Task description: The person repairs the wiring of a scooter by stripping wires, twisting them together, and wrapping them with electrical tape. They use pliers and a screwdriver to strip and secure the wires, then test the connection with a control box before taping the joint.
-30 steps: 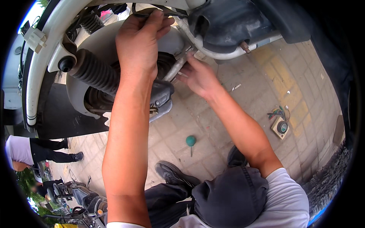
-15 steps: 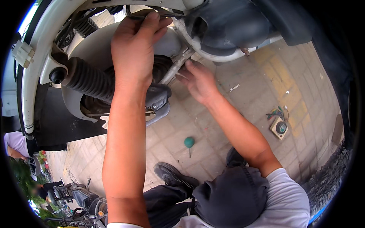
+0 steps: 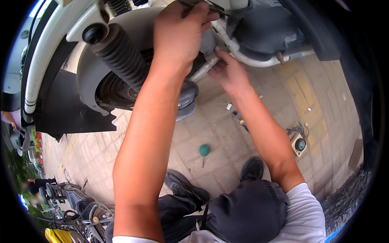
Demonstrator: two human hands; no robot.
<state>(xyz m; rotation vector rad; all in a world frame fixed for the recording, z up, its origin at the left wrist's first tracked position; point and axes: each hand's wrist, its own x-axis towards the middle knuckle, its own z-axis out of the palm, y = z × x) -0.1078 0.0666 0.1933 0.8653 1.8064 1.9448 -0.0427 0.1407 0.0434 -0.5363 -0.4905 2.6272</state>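
Beyond the metal bar (image 3: 205, 69), the left hand (image 3: 178, 38) pinches a black cable (image 3: 222, 12), probably light, flexible, best held there; the right hand (image 3: 232, 77) is at the bar, its grip unclear.

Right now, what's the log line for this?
left hand: pinching cable | right hand: at silver bar | green-knobbed tool: on ground

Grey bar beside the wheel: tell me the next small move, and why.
Probably close the right hand around the grey bar, since that hand looks loosely open at it while the left hand pinches a black cable.
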